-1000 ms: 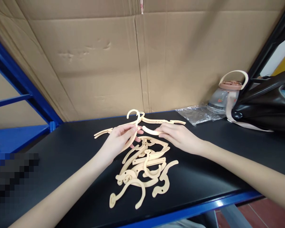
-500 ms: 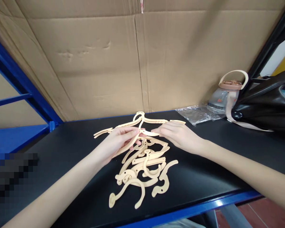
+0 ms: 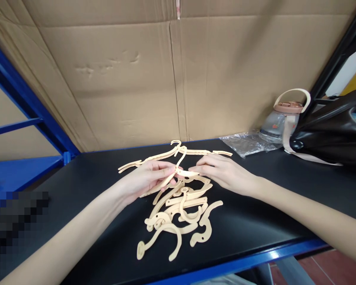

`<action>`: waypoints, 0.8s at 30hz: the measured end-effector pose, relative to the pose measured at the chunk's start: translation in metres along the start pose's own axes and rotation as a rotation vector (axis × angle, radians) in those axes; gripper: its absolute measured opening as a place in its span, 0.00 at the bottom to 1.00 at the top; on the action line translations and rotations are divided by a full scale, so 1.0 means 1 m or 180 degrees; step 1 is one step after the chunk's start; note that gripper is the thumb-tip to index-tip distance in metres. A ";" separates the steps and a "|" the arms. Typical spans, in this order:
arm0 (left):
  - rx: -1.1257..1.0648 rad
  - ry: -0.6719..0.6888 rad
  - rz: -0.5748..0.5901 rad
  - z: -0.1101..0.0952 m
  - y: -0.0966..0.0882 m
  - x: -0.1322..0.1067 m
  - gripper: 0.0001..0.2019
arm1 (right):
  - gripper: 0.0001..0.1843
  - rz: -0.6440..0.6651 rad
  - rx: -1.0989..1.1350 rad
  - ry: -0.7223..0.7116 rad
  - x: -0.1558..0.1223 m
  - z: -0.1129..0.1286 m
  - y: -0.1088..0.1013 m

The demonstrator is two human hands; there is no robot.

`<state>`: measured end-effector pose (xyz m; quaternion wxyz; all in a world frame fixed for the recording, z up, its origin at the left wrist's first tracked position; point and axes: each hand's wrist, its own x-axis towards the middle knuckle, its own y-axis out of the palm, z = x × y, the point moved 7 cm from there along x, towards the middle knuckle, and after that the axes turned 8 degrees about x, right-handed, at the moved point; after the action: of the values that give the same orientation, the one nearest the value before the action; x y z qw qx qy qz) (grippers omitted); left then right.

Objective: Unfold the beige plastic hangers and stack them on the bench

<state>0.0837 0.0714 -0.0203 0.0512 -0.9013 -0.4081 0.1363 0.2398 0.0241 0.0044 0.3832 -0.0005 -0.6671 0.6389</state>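
Between my hands is a partly joined cream plastic hanger (image 3: 182, 173), its hook pointing up and one arm slanting down to the left. My left hand (image 3: 150, 176) pinches it near the joint, thumb on top. With bent fingers, my right hand (image 3: 218, 170) grips the tip of its short right-hand piece. Below lies a pile of loose hanger parts (image 3: 180, 206), curved arms and hooks overlapping. A loose hook (image 3: 173, 229) is at the pile's near side, and a curved arm piece (image 3: 207, 227) rests to its right. Behind my hands lies an assembled hanger (image 3: 195, 151).
A clear plastic bag (image 3: 243, 143) lies at the back right beside a water bottle (image 3: 277, 122) with a strap. A black bag (image 3: 335, 126) is at the far right. Cardboard (image 3: 121, 79) stands behind the black tabletop (image 3: 101, 237), which has a blue front edge.
The hanger in my hands has tilted and dropped slightly, its hook now leaning right. My right hand has shifted slightly down, still at the right-hand piece.
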 end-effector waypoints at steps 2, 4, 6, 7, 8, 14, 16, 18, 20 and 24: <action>0.0047 -0.0011 -0.0023 0.000 0.000 0.000 0.10 | 0.17 0.0021 -0.0089 -0.0035 0.000 0.002 0.001; 0.0117 0.0010 -0.0060 -0.001 0.001 -0.002 0.10 | 0.18 0.0060 -0.0252 -0.0106 -0.001 0.003 0.003; 0.0200 0.0010 -0.0148 -0.002 0.000 -0.003 0.10 | 0.19 0.0078 -0.0432 -0.0195 -0.002 0.005 0.004; 0.0253 -0.0002 -0.0205 -0.003 -0.001 -0.003 0.10 | 0.19 0.0080 -0.0513 -0.0236 -0.002 0.006 0.005; 0.0312 -0.0004 -0.0264 -0.003 -0.001 -0.004 0.10 | 0.19 0.0085 -0.0591 -0.0273 -0.003 0.007 0.006; 0.0700 0.0104 -0.0436 -0.005 -0.003 -0.005 0.13 | 0.20 0.0221 -0.0917 -0.0341 -0.005 0.012 0.013; 0.0799 0.0114 -0.0448 -0.005 -0.003 -0.006 0.14 | 0.20 0.0249 -0.0946 -0.0319 -0.004 0.014 0.015; 0.0849 0.0103 -0.0460 -0.005 -0.004 -0.006 0.15 | 0.20 0.0253 -0.0927 -0.0297 -0.004 0.015 0.016; 0.0839 0.0095 -0.0462 -0.006 -0.004 -0.006 0.14 | 0.20 0.0286 -0.0853 -0.0246 -0.004 0.014 0.017; 0.0767 0.0056 -0.0446 -0.005 -0.004 -0.007 0.11 | 0.22 0.0361 -0.0651 -0.0085 -0.005 0.012 0.017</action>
<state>0.0780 0.0691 -0.0133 0.1720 -0.8591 -0.4501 0.1725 0.2286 0.0152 -0.0114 0.3355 -0.0690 -0.7327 0.5881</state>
